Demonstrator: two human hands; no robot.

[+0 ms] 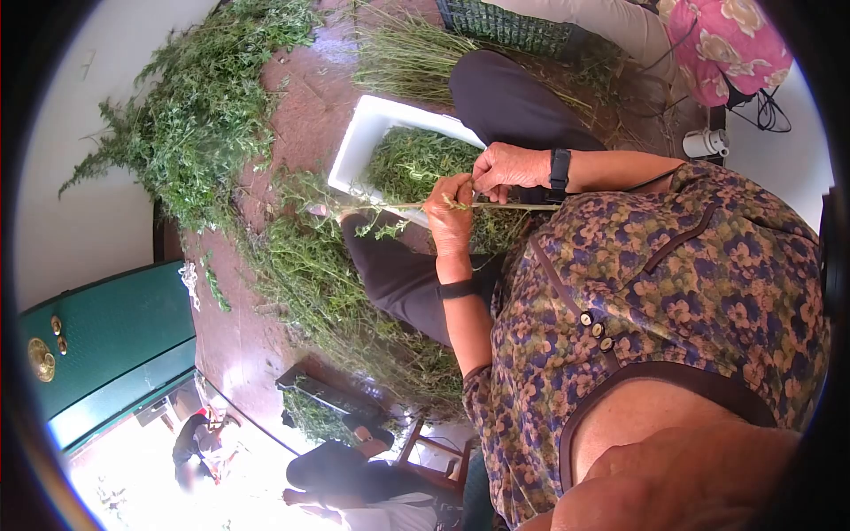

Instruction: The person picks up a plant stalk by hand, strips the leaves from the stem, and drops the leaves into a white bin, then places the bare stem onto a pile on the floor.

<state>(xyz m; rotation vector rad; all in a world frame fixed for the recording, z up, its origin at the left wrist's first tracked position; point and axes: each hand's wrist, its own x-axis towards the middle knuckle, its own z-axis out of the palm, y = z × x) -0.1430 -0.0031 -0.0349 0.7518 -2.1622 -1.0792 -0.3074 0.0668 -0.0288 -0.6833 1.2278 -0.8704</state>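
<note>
My left hand point(450, 211) is closed around a thin, pale green plant stem point(407, 206) with leaves at its far end. The stem runs crosswise under both hands. My right hand point(513, 170) meets the left at the fingertips, pinched on a small part of the plant; the exact bit is hidden by the fingers. Just beyond the hands stands a white foam box point(354, 146) with plucked green leaves point(416, 164) inside. My legs lie bent on either side of it. More leafy stalks point(310, 257) lie beside my left knee.
A big leafy heap point(195, 133) lies against the wall. Bare stalks point(407, 57) lie beyond my right knee. Another person's pink floral garment point(726, 44) is close by, near a white cylindrical object point(706, 143). A co-worker's dark trousers point(328, 465) show near a green door point(115, 327).
</note>
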